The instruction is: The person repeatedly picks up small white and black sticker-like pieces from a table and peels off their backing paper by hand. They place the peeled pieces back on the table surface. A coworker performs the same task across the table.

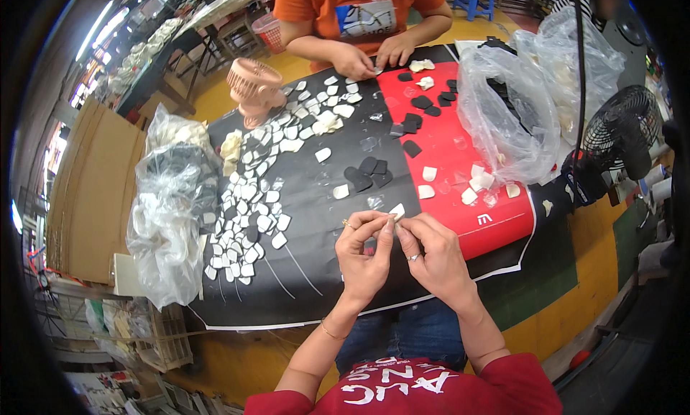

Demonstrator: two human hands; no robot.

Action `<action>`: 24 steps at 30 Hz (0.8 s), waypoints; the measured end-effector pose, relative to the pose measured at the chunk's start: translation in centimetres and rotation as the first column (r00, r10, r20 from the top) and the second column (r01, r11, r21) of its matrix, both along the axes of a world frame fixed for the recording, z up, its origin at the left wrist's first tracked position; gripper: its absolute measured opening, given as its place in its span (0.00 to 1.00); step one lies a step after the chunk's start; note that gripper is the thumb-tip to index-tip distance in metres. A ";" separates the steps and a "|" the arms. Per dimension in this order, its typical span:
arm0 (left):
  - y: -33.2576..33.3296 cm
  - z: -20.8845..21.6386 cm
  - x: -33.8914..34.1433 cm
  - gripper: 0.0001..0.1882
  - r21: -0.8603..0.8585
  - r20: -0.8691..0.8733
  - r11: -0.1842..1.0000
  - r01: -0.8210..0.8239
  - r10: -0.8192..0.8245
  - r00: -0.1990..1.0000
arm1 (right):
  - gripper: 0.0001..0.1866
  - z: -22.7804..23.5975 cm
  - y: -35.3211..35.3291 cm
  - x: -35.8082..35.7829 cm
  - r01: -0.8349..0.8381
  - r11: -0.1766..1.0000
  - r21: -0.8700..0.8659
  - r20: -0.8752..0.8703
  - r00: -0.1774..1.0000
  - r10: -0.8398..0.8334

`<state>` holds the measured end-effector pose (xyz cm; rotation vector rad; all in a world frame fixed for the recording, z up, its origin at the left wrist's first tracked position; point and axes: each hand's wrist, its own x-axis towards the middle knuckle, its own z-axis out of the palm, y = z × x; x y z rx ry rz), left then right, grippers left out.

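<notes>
The left hand (364, 260) and right hand (440, 260) met, fingertips pinching one small white piece (397, 211) above the near side of a black-and-red table (309, 199). At the left edge, clear plastic bags (162, 267) held pale and black material. At the right, a clear bag (478, 116) showed something dark inside; another person's red basket (267, 31) stood behind, contents unclear.

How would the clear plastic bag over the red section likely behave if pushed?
The clear plastic bag is probably floppy, since it lies creased and folded. Pushed, it would likely crumple rather than roll, given its loose, irregular shape.
</notes>
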<state>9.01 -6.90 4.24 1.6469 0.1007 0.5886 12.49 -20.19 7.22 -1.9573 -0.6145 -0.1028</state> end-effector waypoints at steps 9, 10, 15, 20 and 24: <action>2.3 -0.3 -1.2 0.08 0.071 0.043 0.996 -0.052 0.049 0.998 | 0.08 0.6 1.7 -0.4 -0.086 0.986 -0.141 0.030 0.995 0.091; 2.3 -0.4 -1.3 0.08 0.058 0.039 0.997 -0.054 0.052 0.998 | 0.08 0.6 1.9 -0.4 -0.088 0.986 -0.141 0.000 0.996 0.089; 2.7 -0.6 -1.2 0.09 0.109 0.080 0.992 -0.063 0.054 0.995 | 0.06 0.5 2.3 -0.2 -0.063 0.983 -0.170 0.100 0.992 0.081; 2.3 -0.5 -1.4 0.08 0.025 0.021 0.998 -0.057 0.057 0.998 | 0.05 0.4 2.3 0.0 -0.039 0.976 -0.214 0.118 0.991 0.065; 2.2 -0.6 -1.2 0.08 -0.031 0.014 0.998 -0.050 0.050 0.999 | 0.05 0.4 2.2 0.1 -0.069 0.975 -0.210 0.101 0.991 0.091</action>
